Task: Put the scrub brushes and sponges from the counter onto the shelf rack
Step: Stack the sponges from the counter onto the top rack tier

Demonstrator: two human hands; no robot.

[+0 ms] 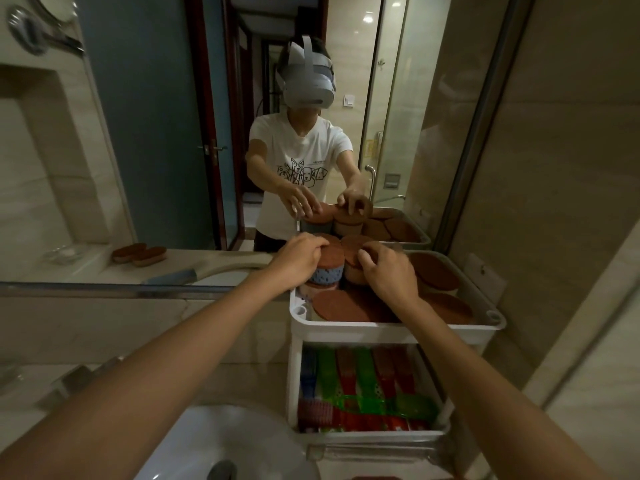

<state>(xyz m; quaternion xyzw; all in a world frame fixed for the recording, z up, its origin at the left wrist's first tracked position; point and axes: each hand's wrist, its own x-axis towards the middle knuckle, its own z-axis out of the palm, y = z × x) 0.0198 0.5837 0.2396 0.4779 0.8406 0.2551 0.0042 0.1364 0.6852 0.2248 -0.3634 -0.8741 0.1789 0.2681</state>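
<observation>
A white shelf rack (391,330) stands on the counter against the mirror. Its top tray holds several brown-topped sponges (341,306), some lying flat and some stacked at the back. My left hand (299,259) grips a stack with a brown top and a blue speckled sponge (326,273) at the tray's back left. My right hand (388,270) closes on a brown sponge (353,261) right beside it. The lower shelf holds several red, green and blue scrub brushes (360,389) laid side by side.
The mirror (156,133) behind the rack reflects me and the tray. A white sink basin (221,441) lies below left, with a chrome faucet (69,382) at its left. A tiled wall (554,202) closes the right side. Two brown brushes show only in the mirror's reflection (138,254).
</observation>
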